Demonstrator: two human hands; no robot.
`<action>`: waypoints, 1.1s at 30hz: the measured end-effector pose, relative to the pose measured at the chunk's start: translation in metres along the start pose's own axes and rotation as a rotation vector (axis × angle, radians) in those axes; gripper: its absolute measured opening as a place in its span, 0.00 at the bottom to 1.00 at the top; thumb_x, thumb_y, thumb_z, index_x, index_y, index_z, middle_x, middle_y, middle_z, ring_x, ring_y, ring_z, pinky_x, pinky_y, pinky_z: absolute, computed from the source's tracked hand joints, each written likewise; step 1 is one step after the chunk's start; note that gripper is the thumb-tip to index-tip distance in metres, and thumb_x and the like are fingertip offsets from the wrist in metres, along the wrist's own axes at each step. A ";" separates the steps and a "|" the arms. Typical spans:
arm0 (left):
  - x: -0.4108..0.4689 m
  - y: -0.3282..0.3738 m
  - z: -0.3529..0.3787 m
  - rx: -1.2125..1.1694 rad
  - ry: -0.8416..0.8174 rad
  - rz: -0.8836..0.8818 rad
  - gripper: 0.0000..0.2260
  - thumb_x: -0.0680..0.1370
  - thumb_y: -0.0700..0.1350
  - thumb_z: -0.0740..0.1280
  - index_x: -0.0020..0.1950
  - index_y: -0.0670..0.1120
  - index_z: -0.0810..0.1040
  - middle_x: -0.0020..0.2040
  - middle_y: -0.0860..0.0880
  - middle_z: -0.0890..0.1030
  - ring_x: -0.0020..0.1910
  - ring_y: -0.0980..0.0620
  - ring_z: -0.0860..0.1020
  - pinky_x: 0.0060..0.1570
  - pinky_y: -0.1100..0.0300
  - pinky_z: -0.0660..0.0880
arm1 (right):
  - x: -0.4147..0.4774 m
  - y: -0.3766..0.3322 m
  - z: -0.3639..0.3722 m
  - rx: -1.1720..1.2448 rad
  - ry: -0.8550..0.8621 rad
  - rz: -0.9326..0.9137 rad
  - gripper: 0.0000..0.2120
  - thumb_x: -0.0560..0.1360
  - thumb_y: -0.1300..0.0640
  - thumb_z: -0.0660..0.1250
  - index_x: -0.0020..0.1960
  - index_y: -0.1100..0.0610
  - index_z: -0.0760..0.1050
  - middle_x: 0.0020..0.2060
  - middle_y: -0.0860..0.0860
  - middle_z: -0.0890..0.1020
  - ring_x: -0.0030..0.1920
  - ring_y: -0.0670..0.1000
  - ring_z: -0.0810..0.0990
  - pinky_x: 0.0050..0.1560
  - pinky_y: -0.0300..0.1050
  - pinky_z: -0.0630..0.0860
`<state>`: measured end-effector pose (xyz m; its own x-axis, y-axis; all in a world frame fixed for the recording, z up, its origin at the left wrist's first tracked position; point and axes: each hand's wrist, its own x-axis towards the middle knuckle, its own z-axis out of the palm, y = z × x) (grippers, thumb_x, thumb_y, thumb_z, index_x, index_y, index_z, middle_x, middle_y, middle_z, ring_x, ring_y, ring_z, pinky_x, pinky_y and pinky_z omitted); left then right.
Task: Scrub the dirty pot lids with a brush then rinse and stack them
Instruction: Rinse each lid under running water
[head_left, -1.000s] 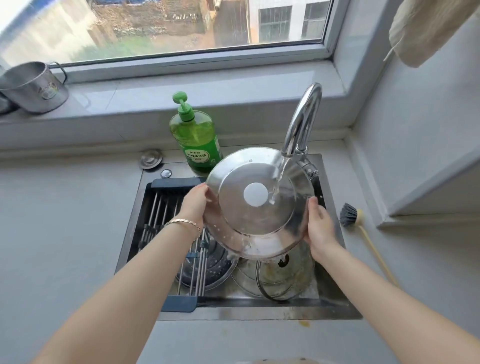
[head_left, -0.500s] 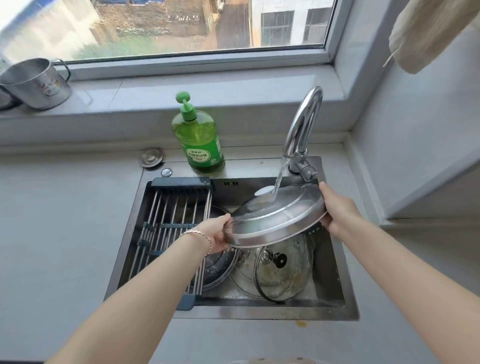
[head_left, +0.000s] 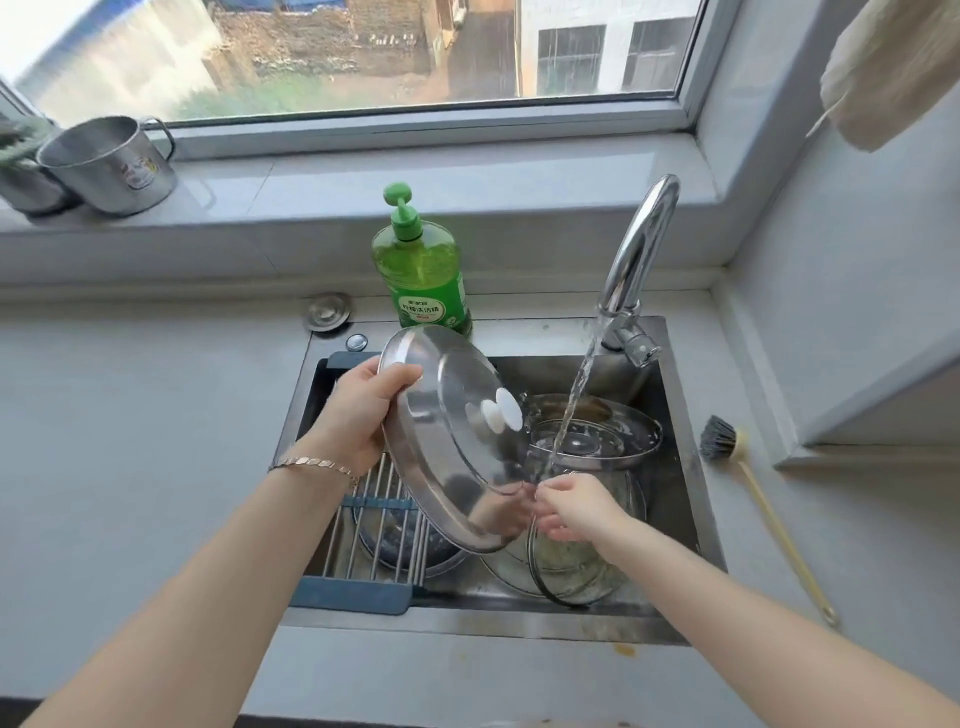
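A steel pot lid (head_left: 447, 447) with a white knob stands tilted on edge over the sink (head_left: 680, 415). My left hand (head_left: 358, 415) grips its upper left rim, thumb on the top face. My right hand (head_left: 576, 506) is under the running water beside the lid's lower edge, fingers relaxed and holding nothing. Below it lie a glass lid (head_left: 571, 566) and a steel pot (head_left: 613, 439) in the basin. The brush (head_left: 727, 447) with dark bristles and a pale long handle lies on the counter right of the sink.
A tap (head_left: 639, 249) runs water into the basin. A green soap bottle (head_left: 421, 270) stands behind the sink. A roll-up drain rack (head_left: 363, 530) covers the sink's left part, with a colander beneath. Metal cups (head_left: 109, 166) sit on the windowsill.
The lid went from flat under the stream to tilted on edge at the left. My right hand let go of its rim and dropped under the water.
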<state>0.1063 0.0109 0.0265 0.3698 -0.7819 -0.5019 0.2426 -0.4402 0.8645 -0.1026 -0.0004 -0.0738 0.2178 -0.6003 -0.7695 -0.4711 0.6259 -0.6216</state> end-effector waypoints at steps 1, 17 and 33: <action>-0.005 0.001 -0.001 0.034 -0.018 0.042 0.04 0.77 0.35 0.64 0.43 0.43 0.74 0.30 0.47 0.78 0.24 0.54 0.77 0.26 0.62 0.77 | 0.001 -0.004 0.006 -0.141 0.038 -0.082 0.11 0.78 0.58 0.60 0.58 0.61 0.74 0.45 0.54 0.77 0.41 0.50 0.78 0.41 0.39 0.73; 0.040 -0.024 -0.118 0.419 0.160 -0.103 0.10 0.75 0.43 0.65 0.53 0.40 0.74 0.44 0.42 0.76 0.38 0.47 0.76 0.39 0.59 0.74 | 0.021 -0.106 0.107 -0.516 0.206 -0.554 0.19 0.70 0.51 0.69 0.58 0.59 0.76 0.52 0.54 0.79 0.54 0.53 0.76 0.51 0.43 0.70; 0.081 -0.071 -0.150 0.753 0.165 -0.140 0.19 0.77 0.41 0.61 0.68 0.42 0.67 0.54 0.46 0.74 0.52 0.42 0.77 0.51 0.54 0.72 | 0.115 -0.074 0.198 -0.647 -0.032 -0.399 0.29 0.74 0.59 0.66 0.73 0.55 0.61 0.67 0.57 0.65 0.63 0.60 0.72 0.64 0.51 0.69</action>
<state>0.2535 0.0447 -0.0799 0.5234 -0.6475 -0.5538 -0.3555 -0.7567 0.5487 0.1262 -0.0174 -0.1458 0.4971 -0.6989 -0.5142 -0.7564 -0.0587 -0.6514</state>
